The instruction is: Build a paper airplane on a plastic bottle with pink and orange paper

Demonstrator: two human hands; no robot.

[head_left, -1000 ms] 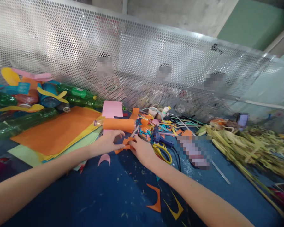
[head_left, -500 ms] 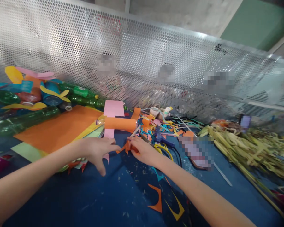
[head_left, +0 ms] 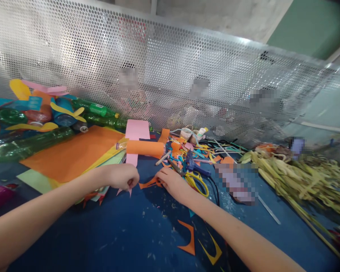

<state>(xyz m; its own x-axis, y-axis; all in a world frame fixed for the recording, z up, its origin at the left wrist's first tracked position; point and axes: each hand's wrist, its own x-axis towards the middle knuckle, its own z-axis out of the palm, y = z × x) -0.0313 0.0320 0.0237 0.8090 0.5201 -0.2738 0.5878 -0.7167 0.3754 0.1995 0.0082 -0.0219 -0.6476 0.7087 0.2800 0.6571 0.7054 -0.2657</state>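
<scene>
My left hand (head_left: pixel 121 176) is curled shut over a small pink paper crescent (head_left: pixel 128 192) on the blue tabletop (head_left: pixel 130 234); only the crescent's tips show beneath the fingers. My right hand (head_left: pixel 172 181) pinches an orange paper cut-out (head_left: pixel 147 184) that lies flat just to its left. Just beyond both hands lies a bottle wrapped in orange paper (head_left: pixel 144 148). Yellow-handled scissors (head_left: pixel 197 179) lie right beside my right hand.
Orange, yellow and green sheets (head_left: pixel 70 155) lie stacked at left, with green plastic bottles (head_left: pixel 22 145) behind them. A heap of paper strips (head_left: pixel 198 149) and dried leaves (head_left: pixel 297 177) fills the right. A perforated metal screen (head_left: pixel 170 79) bounds the far side. Orange and yellow scraps (head_left: pixel 198 243) lie near me.
My left hand left the orange cut-out, reached down toward the pink crescent with spread fingers, then closed on it. My right hand drew back slightly with the orange cut-out.
</scene>
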